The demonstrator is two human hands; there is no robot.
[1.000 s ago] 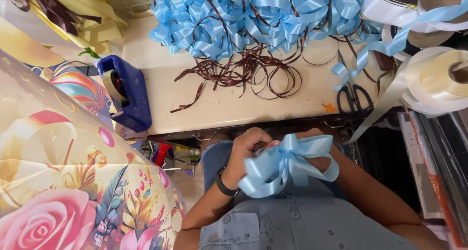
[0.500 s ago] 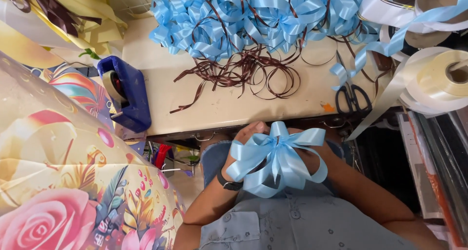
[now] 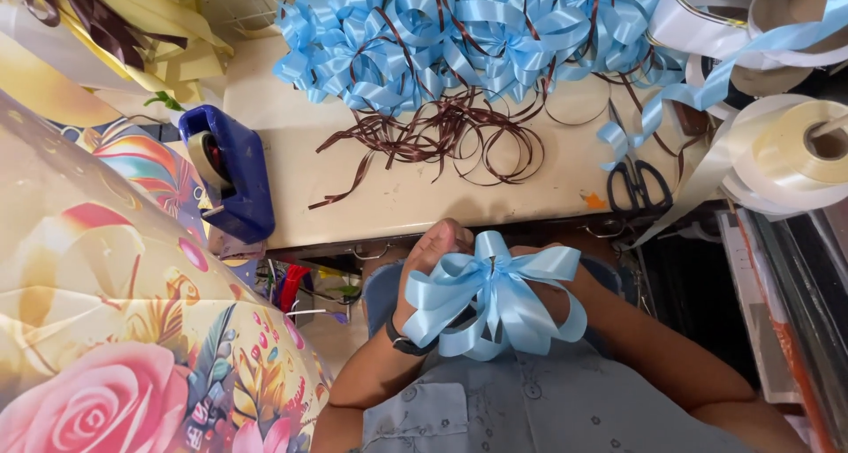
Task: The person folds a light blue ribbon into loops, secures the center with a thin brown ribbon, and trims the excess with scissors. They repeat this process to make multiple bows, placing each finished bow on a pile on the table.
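Head view: hands [image 3: 495,268] hold glossy looped bow [image 3: 495,298].

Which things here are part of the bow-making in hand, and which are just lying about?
In use:
light blue bow
left hand
right hand
brown ribbon strands
pile of blue bows

Lying about:
scissors
blue tape dispenser
cream ribbon roll
floral wrapping paper

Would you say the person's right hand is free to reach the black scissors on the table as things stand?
Probably not right away: the right hand is mostly hidden behind the light blue ribbon bow it holds with the left hand. The scissors lie uncovered on that side, so the path looks free otherwise.
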